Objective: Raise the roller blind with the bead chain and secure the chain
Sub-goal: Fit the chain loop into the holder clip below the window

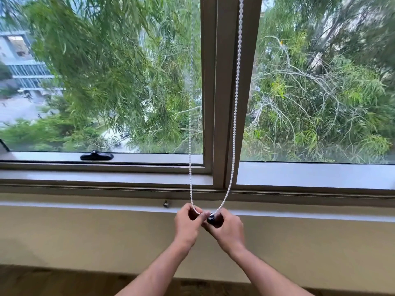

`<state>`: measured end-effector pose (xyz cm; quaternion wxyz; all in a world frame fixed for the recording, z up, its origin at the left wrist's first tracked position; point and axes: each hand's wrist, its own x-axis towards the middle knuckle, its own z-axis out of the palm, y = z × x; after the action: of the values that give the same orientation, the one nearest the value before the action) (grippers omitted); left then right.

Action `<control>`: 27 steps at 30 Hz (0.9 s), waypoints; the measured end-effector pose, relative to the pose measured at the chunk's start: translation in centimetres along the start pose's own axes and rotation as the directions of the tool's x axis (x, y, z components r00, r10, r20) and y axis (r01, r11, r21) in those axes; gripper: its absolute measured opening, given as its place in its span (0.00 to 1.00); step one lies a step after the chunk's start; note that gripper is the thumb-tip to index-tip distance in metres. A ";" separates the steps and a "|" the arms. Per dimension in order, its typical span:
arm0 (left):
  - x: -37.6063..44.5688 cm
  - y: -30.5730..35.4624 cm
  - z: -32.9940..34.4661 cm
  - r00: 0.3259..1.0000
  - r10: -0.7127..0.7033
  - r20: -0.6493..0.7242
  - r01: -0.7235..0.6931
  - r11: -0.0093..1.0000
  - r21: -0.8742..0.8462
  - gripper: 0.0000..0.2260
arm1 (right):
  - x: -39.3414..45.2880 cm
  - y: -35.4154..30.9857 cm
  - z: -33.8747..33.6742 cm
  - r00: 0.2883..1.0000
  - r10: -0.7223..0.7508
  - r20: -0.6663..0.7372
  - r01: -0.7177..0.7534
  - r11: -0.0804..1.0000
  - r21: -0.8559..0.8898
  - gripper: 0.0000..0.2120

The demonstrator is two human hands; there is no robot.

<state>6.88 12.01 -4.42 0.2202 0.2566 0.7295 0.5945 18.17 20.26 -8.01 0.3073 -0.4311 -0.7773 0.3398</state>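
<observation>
A white bead chain [236, 97] hangs in a long loop in front of the window's middle post, its two strands coming down to my hands just below the sill. My left hand [188, 224] pinches the left strand at the bottom of the loop. My right hand [227, 228] grips the right strand together with a small dark piece [211, 218] held between the fingers. Both hands touch each other. The roller blind itself is out of view above; all the glass shows.
A beige window frame post [222, 92] stands behind the chain. A black window latch [96, 156] sits on the left sash. A small metal fitting [166, 203] is under the sill ledge, left of my hands. Beige wall below, wooden floor at the bottom.
</observation>
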 end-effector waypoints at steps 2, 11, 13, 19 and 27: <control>-0.2 0.1 0.2 1.000 -0.022 -0.012 0.022 0.999 -0.028 0.12 | 0.1 -0.1 0.0 1.000 -0.010 -0.001 0.010 1.000 0.001 0.27; -1.1 0.5 0.8 0.998 -0.030 0.050 0.030 1.000 0.011 0.14 | 0.3 0.1 -0.1 0.999 -0.028 -0.015 0.028 0.999 -0.020 0.25; -1.3 0.5 0.9 0.995 -0.042 0.086 0.042 0.999 0.003 0.12 | 0.2 0.2 -0.3 1.000 -0.029 -0.009 0.029 0.999 -0.026 0.26; -1.5 1.0 1.6 0.971 -0.165 0.175 0.187 0.975 -0.117 0.07 | 0.3 -0.2 -0.9 0.999 -0.035 0.012 0.035 0.999 -0.014 0.21; -1.9 1.6 2.2 0.892 -0.287 0.349 0.357 0.921 -0.157 0.13 | 1.0 -1.0 -1.3 0.996 -0.089 0.017 0.089 0.996 -0.011 0.16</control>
<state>9.89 12.68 -3.23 0.4578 0.1986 0.6475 0.5759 18.29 21.14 -6.29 0.3132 -0.3950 -0.8004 0.3245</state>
